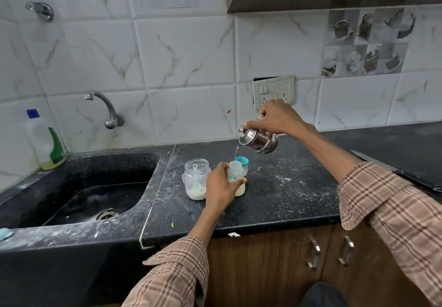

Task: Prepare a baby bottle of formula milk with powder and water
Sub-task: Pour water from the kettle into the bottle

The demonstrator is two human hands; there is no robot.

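The water step is under way: the right hand [275, 118] is wrapped shut around the top handle of a small steel kettle [259, 140], tipped down to the left so that a thin stream falls from its spout into the open mouth of the baby bottle [235, 179]. The bottle stands upright on the dark desk [287, 199], and the left hand [221, 184] is curled around its left side, thumb and fingers closed on it to hold it steady.

The lower part of the bottle looks pale cream, so the powder appears to be in already — that part of the job I judge done. How high the liquid has risen I cannot tell, since the hand covers much of the body. Just left of the bottle, touching or nearly touching the left hand, stands the open powder jar [196, 179], a little powder at its bottom and a pale green scoop [195, 177] left standing inside. Just behind the bottle sits its teal cap [242, 162], not yet fitted.

What seems left — finishing the pour to the right level, setting the kettle down, fitting the cap and teat, then shaking to mix. The jar has no lid on; no lid can be made out
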